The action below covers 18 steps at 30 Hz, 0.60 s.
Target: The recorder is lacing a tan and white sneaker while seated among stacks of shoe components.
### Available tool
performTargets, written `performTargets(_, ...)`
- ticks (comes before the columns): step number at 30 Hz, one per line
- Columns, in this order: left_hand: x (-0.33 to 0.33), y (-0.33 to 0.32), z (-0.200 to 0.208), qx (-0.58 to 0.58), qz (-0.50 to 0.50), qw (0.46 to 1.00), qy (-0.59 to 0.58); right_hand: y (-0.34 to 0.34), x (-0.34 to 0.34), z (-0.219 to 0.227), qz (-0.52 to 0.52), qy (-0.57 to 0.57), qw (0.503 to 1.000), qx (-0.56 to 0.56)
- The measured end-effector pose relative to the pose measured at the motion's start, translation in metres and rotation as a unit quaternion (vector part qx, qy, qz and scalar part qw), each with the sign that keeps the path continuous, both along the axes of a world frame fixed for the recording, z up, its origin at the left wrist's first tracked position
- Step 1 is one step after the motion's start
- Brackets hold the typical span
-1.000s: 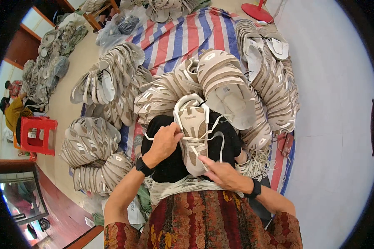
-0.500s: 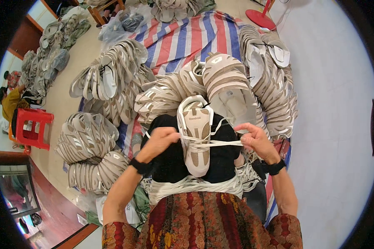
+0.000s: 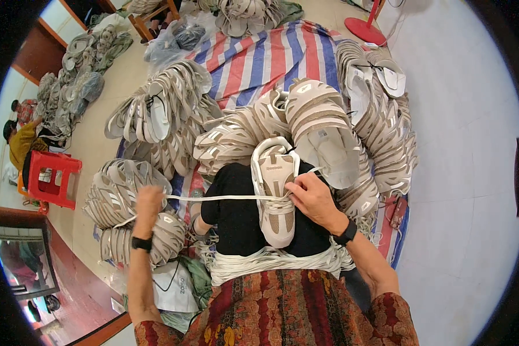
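A beige and white shoe upper [image 3: 276,225] lies toe toward me across my black-clad lap. White lace crosses the lower part of its tongue. Out to the left, my left hand [image 3: 149,207] is closed on a white shoelace [image 3: 219,198], which runs taut and nearly level from the shoe to it. A short loose end hangs below that hand. My right hand [image 3: 312,197] pinches at the right edge of the shoe's lacing; its fingertips hide what exactly they hold. A bundle of white laces [image 3: 271,260] lies across my lap at the waist.
Stacks of nested shoe uppers [image 3: 236,135] surround my knees, with more stacks [image 3: 167,104] at left and right [image 3: 386,132]. They sit on a striped sheet [image 3: 271,57]. A red stool [image 3: 55,176] stands left, near another person [image 3: 23,141]. A red round base [image 3: 365,29] is at back right.
My left hand has swung out left, drawing the lace taut on that side. My right hand has come in from the right to the shoe's edge. The view has shifted slightly.
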<state>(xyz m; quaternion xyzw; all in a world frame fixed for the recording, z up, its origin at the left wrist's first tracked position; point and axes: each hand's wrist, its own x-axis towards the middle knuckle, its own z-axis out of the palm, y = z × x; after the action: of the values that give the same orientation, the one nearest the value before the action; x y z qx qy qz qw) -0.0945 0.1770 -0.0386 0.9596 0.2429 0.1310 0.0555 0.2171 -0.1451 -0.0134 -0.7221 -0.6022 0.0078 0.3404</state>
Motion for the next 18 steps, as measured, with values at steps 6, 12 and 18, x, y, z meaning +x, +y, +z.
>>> performTargets(6, 0.154, -0.133, 0.005, -0.294, -0.163, 0.933, -0.132, -0.001, 0.01, 0.009, 0.086, -0.046, 0.994, -0.04)
performTargets(12, 0.148, -0.12, 0.008, -0.414, -0.147, 0.898, 0.014, -0.017, 0.052, 0.036, 0.062, 0.206, 0.953, -0.212)
performTargets(18, 0.038, -0.059, 0.019, -0.361, -0.177, 0.911, -0.094, -0.183, 0.206, 0.057, 0.042, -0.018, 0.969, -0.245)
